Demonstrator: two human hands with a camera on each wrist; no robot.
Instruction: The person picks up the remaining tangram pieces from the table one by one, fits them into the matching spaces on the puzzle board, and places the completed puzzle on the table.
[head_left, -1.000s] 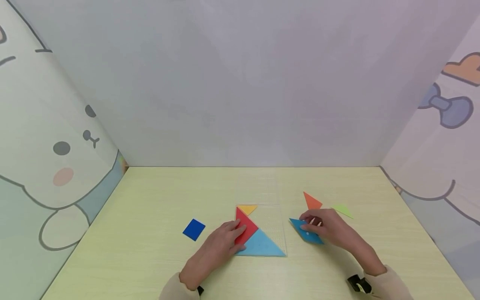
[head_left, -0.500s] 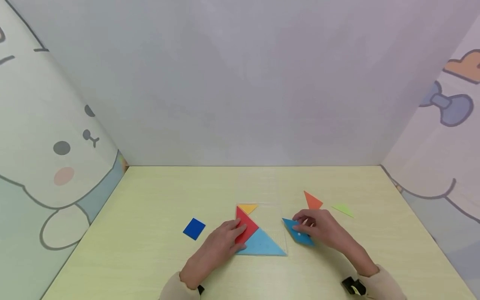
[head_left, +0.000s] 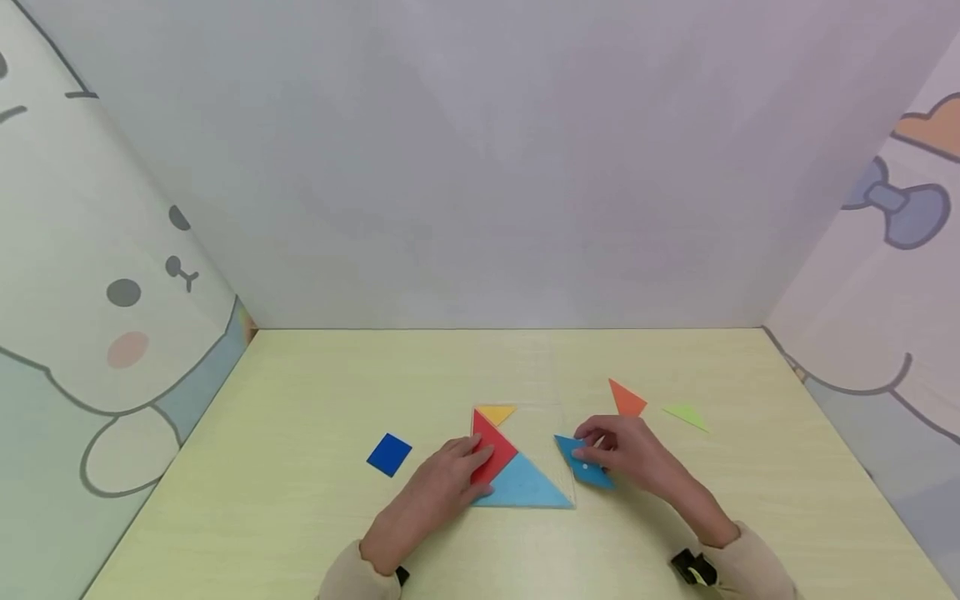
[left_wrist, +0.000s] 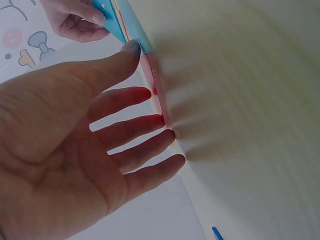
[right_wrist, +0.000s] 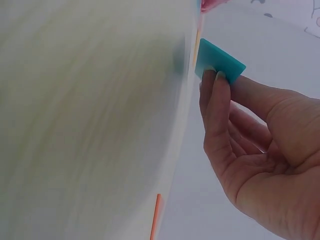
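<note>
My left hand [head_left: 435, 483] rests with extended fingers on a red triangle tangram piece [head_left: 501, 451]. That piece lies beside a large light blue triangle [head_left: 527, 488] and a small yellow triangle [head_left: 497, 413] in a clear, thin tray [head_left: 546, 429]. Just right of the tray, my right hand [head_left: 633, 452] pinches a blue parallelogram tangram piece [head_left: 592, 475] between thumb and fingers. In the right wrist view the parallelogram [right_wrist: 220, 59] is tilted and held off the table. The left wrist view has the left fingertips touching the red piece's edge, thumb near the light blue one.
Left of the tray lies a dark blue square [head_left: 389, 455]. Beyond the right hand, an orange triangle [head_left: 627, 398] and a light green triangle [head_left: 686, 414] lie on the pale wooden table [head_left: 300, 533]. White walls with cartoon prints surround the table.
My right hand has moved left with the blue parallelogram, bringing it up to the tray's right edge. The left hand has stayed on the red triangle.
</note>
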